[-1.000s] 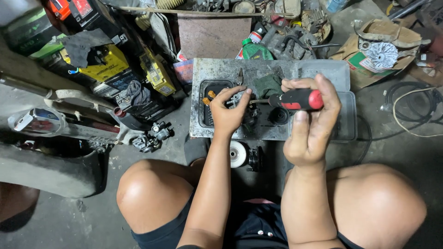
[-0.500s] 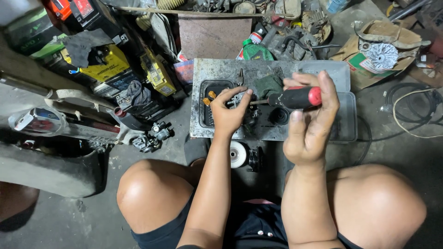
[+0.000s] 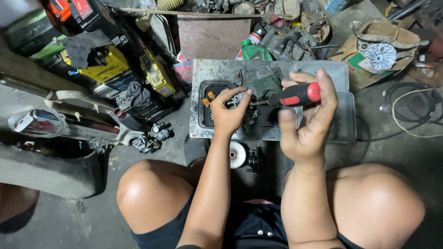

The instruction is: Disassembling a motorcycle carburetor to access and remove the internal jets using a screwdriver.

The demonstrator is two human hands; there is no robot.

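Note:
My left hand (image 3: 229, 114) grips a small dark metal engine part (image 3: 242, 100) over a grey metal tray (image 3: 217, 74). My right hand (image 3: 307, 122) holds a screwdriver with a black and red handle (image 3: 295, 95); its shaft points left, and the tip meets the part by my left fingertips. A green rag (image 3: 267, 85) lies on the tray just behind the screwdriver. Small orange pieces (image 3: 208, 97) sit in a black inset tray (image 3: 206, 115) left of my left hand.
Yellow and black batteries (image 3: 106, 64) and a red one are stacked at the upper left. A green bottle (image 3: 255, 51), engine parts, a cardboard piece with a white fan wheel (image 3: 380, 55) and coiled cables (image 3: 415, 106) surround the tray. A white disc (image 3: 237, 154) lies between my knees.
The screwdriver handle has shifted slightly up and left toward the part. My left hand stays on the part.

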